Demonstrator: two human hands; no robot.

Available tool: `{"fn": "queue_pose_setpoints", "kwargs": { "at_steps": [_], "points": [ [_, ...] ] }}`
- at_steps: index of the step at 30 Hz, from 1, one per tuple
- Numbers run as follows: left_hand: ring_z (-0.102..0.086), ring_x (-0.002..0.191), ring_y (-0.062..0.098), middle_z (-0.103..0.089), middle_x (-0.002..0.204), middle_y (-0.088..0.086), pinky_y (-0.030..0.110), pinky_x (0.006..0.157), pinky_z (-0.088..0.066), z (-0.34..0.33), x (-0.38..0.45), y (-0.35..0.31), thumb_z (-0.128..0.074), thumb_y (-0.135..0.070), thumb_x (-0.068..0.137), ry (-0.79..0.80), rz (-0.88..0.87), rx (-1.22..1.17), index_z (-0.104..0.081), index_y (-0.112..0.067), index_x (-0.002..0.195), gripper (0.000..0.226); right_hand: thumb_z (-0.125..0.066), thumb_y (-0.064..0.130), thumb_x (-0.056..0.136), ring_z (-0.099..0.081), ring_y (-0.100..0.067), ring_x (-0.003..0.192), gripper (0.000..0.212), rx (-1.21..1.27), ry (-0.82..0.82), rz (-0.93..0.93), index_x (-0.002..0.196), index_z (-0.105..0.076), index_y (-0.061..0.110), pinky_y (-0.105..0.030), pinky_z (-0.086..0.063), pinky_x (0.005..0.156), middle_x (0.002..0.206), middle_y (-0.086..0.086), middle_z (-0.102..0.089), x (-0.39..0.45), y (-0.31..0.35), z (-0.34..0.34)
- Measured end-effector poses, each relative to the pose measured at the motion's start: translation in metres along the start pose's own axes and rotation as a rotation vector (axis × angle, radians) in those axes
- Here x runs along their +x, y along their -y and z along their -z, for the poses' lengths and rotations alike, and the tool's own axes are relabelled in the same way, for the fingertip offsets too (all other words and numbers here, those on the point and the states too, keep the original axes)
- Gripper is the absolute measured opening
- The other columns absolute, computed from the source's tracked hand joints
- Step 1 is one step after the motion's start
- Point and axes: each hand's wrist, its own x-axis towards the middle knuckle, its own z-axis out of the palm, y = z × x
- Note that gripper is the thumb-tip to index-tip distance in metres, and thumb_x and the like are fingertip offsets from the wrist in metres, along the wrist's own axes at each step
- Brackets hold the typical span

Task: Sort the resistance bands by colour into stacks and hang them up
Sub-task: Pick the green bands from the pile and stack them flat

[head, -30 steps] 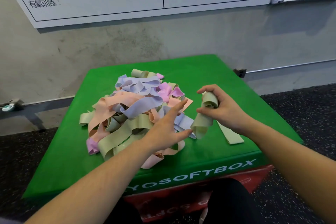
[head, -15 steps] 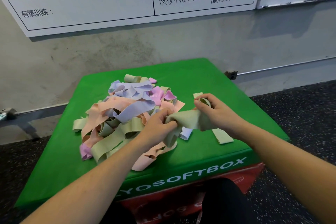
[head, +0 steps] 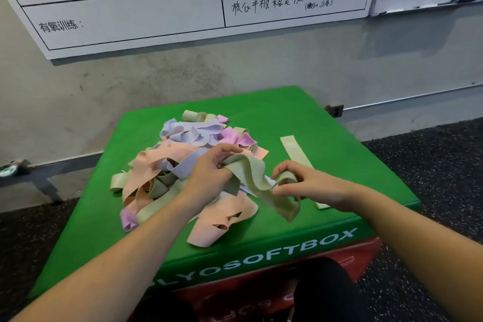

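A tangled pile of resistance bands (head: 180,162) in peach, lilac, pink and olive green lies on the left half of the green soft box (head: 308,117). One olive green band (head: 257,180) is stretched between my two hands above the box. My left hand (head: 211,172) grips its left end over the pile. My right hand (head: 311,183) pinches its right end, and a loop of the band sags toward the box's front. A flat olive green band (head: 292,148) lies alone on the box to the right, partly hidden by my right hand.
The green box sits on a red box (head: 347,261) on dark speckled flooring (head: 439,165). A grey wall with whiteboards (head: 156,8) stands close behind. A wall socket (head: 335,110) is at the box's far right corner. Bare green surface shows at the far right.
My left hand has taken hold of the olive band that my right hand held alone. The two hands have drawn apart and spread the band out.
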Motion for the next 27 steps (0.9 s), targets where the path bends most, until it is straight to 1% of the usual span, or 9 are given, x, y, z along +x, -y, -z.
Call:
{"fn": "queue_pose_setpoints", "kwargs": {
  "at_steps": [2,4,8,12,15,18,21,24,27],
  "points": [
    [-0.07,0.082,0.017,-0.075,0.096,-0.001,0.036,0.063,-0.06,-0.006,-0.001,-0.005,-0.055,0.017,0.082,0.013,-0.06,-0.013,-0.062,-0.032,0.105,0.055,-0.066,0.064,0.079,-0.061,-0.013,0.083,0.05,0.077,0.041,-0.059,0.119,-0.054,0.038,-0.031,-0.048,0.08,0.097,0.002,-0.065,0.004,0.002,-0.009],
    [-0.07,0.088,0.022,-0.075,0.1,0.0,0.04,0.067,-0.06,-0.011,-0.002,-0.006,-0.055,0.011,0.078,0.029,-0.119,-0.009,-0.06,-0.04,0.111,0.061,-0.06,0.078,0.075,-0.064,-0.017,0.089,0.053,0.174,-0.022,-0.087,0.117,-0.052,0.045,-0.038,-0.051,0.087,0.106,-0.003,-0.066,0.01,0.007,-0.017],
    [-0.065,0.103,0.01,-0.069,0.109,-0.007,0.028,0.089,-0.053,-0.017,-0.011,-0.01,-0.06,0.006,0.08,0.07,-0.242,0.171,-0.051,-0.044,0.126,0.069,-0.069,0.051,0.087,-0.066,-0.017,0.091,0.032,0.179,-0.213,0.032,0.1,-0.06,0.023,-0.039,-0.05,0.088,0.096,0.003,-0.071,0.019,0.019,-0.031],
    [-0.061,0.099,0.007,-0.06,0.111,-0.012,0.021,0.08,-0.053,-0.018,-0.016,-0.012,-0.071,0.002,0.083,0.032,-0.322,0.264,-0.05,-0.053,0.116,0.067,-0.074,0.02,0.088,-0.055,-0.014,0.076,0.013,0.27,-0.276,0.161,0.086,-0.062,0.014,-0.033,-0.045,0.077,0.081,-0.002,-0.062,0.018,0.023,-0.032],
    [-0.067,0.089,0.016,-0.064,0.11,0.003,0.026,0.069,-0.058,-0.016,-0.017,-0.014,-0.069,0.009,0.082,0.052,-0.189,0.071,-0.054,-0.041,0.116,0.063,-0.072,0.015,0.09,-0.058,-0.01,0.073,0.009,0.297,-0.309,0.199,0.085,-0.064,0.016,-0.023,-0.045,0.071,0.078,0.001,-0.066,0.015,0.019,-0.032],
    [-0.068,0.102,0.019,-0.068,0.116,-0.002,0.03,0.08,-0.059,-0.014,-0.017,-0.011,-0.073,0.005,0.081,0.105,-0.037,-0.058,-0.054,-0.034,0.124,0.061,-0.069,0.009,0.091,-0.058,-0.004,0.067,0.01,0.329,-0.341,0.221,0.087,-0.063,0.016,-0.016,-0.044,0.063,0.071,0.009,-0.067,0.013,0.016,-0.031],
    [-0.069,0.102,0.025,-0.071,0.115,0.008,0.041,0.092,-0.056,-0.014,-0.02,-0.003,-0.072,-0.004,0.081,0.194,0.122,-0.266,-0.055,-0.024,0.134,0.059,-0.068,0.006,0.092,-0.056,-0.003,0.062,0.011,0.344,-0.382,0.244,0.087,-0.061,0.014,-0.014,-0.044,0.059,0.068,0.009,-0.065,0.009,0.014,-0.028],
    [-0.068,0.105,0.031,-0.068,0.119,0.017,0.045,0.095,-0.054,-0.017,-0.023,-0.002,-0.068,-0.015,0.087,0.188,0.154,-0.421,-0.063,-0.013,0.127,0.041,-0.07,0.007,0.09,-0.057,-0.01,0.064,0.013,0.347,-0.432,0.266,0.088,-0.061,0.017,-0.02,-0.045,0.059,0.075,-0.003,-0.068,0.007,0.015,-0.026],
    [-0.07,0.102,0.027,-0.073,0.112,0.011,0.036,0.087,-0.058,-0.026,-0.023,-0.006,-0.062,-0.015,0.097,0.047,0.124,-0.352,-0.071,-0.015,0.116,0.021,-0.072,0.011,0.09,-0.055,-0.018,0.066,0.022,0.274,-0.448,0.249,0.087,-0.062,0.03,-0.031,-0.042,0.06,0.08,-0.022,-0.069,0.007,0.012,-0.023]
  ]
}}
